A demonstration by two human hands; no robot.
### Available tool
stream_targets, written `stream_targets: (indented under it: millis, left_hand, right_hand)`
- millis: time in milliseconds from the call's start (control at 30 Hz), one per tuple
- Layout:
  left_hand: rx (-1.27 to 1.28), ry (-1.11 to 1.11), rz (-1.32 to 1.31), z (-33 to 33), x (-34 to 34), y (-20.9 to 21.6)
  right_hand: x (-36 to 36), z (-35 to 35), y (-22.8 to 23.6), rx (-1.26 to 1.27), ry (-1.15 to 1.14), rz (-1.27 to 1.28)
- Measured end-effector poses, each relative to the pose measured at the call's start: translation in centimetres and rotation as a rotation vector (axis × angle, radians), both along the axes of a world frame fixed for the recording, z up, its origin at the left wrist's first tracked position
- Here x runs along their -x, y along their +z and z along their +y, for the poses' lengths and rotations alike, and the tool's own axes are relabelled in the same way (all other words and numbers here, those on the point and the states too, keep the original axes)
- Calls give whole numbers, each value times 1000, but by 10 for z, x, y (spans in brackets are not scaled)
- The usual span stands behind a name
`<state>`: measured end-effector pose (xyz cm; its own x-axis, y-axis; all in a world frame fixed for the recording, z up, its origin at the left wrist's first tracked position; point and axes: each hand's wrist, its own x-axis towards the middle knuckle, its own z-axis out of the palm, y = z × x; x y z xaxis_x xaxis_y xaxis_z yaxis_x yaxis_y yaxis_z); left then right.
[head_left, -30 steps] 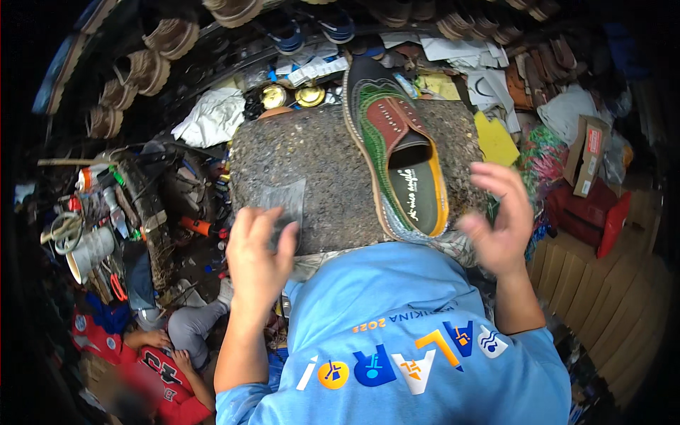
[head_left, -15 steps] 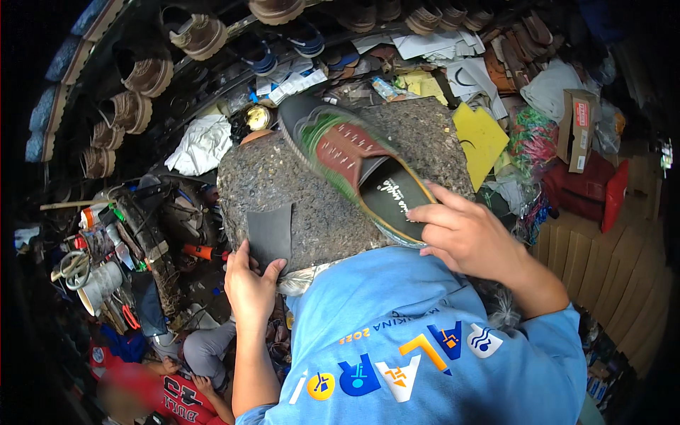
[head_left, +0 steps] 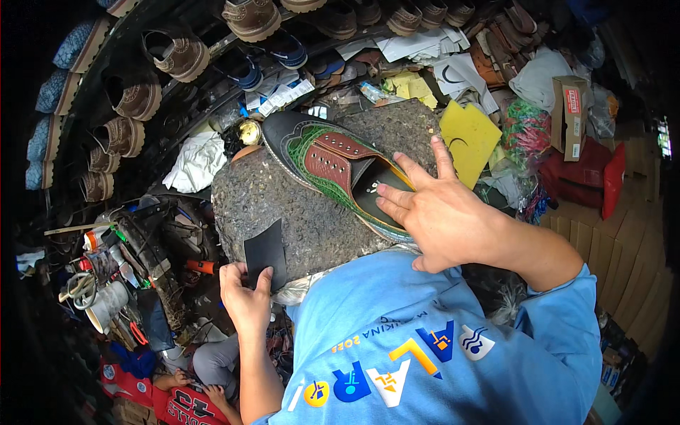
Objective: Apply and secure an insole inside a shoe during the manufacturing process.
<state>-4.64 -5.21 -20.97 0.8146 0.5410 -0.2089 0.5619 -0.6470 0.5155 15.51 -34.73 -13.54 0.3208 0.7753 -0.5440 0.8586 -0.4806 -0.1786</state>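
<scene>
A leather shoe in black, green and brown lies aslant on a rough, dark work block, toe toward the far left. My right hand is open, its fingers spread over the shoe's heel end. Two fingertips reach the dark insole and partly cover its lettering. At the block's near left edge, my left hand pinches the lower end of a thin black rectangular sheet between thumb and fingers. The sheet's upper part bends slightly and stands over the block.
Brown shoes line racks at the far left. A yellow sheet and a cardboard box are on the right. Crumpled white paper lies left of the block, above cluttered tools. Another person in red sits at lower left.
My right hand has spread its fingers and shifted over the shoe's heel. The shoe, blurred before, now rests still. The black sheet's top has tilted in my left hand.
</scene>
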Motion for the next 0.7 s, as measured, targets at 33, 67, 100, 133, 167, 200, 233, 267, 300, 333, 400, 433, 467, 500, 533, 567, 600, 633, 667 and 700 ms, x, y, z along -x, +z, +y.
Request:
stream_targets:
  millis: [33,67,100,133,167,200,233,267,300,333,400,433,467,500,533,567,600,633,667,700]
  left_hand:
    - [7,-4,-17,1,1,-2]
    - [7,-7,-18,2,4,-6]
    - [49,6,-81,5,8,-11]
    - [91,18,-143,7,10,-13]
    - [94,14,-142,4,7,-10]
    - [236,129,-128,-1,0,-3]
    - [377,243,-111,-4,-6,4]
    - [378,241,-114,-3,-8,9]
    - [467,285,-143,-2,-10,14]
    - [557,329,-171,-1,-11,15]
    - [545,353,-321,5,-6,14]
    - [545,379,-369,6,-6,17]
    - [568,376,-419,12,-3,16]
    - [563,375,-423,13,-5,16]
    - [517,364,-542,14,-9,17]
    - [476,340,-657,16,-13,16]
    - [533,351,-674,21,-13,15]
    - [566,339,-745,7,-30,27]
    - [600,324,-819,-21,-53,41]
    - [577,154,-850,-43,-65,44]
  right_hand:
    - [-2,1,3,1,12,4]
    - [-2,2,5,3,25,6]
    - [-2,3,5,2,22,5]
    - [-1,5,3,30,17,11]
    - [1,5,2,60,12,19]
    - [1,4,2,63,5,19]
    - [1,2,1,29,-11,16]
    - [-1,1,1,-9,-23,12]
    - [-2,-2,5,-8,-25,9]
    - [-5,-8,12,-119,-80,37]
    - [-11,-23,32,-240,-111,75]
    - [-15,-32,45,-398,-186,115]
    - [-16,-40,53,-555,-270,148]
    - [-13,-46,52,-561,-268,147]
    - [-9,-51,47,-859,-370,89]
    - [-3,-51,43,-1155,-481,21]
    - [6,-34,37,-1334,-629,54]
    - [10,-19,31,-1344,-641,157]
    - [20,-6,27,-1223,-692,318]
    - [34,10,2,-1327,-655,575]
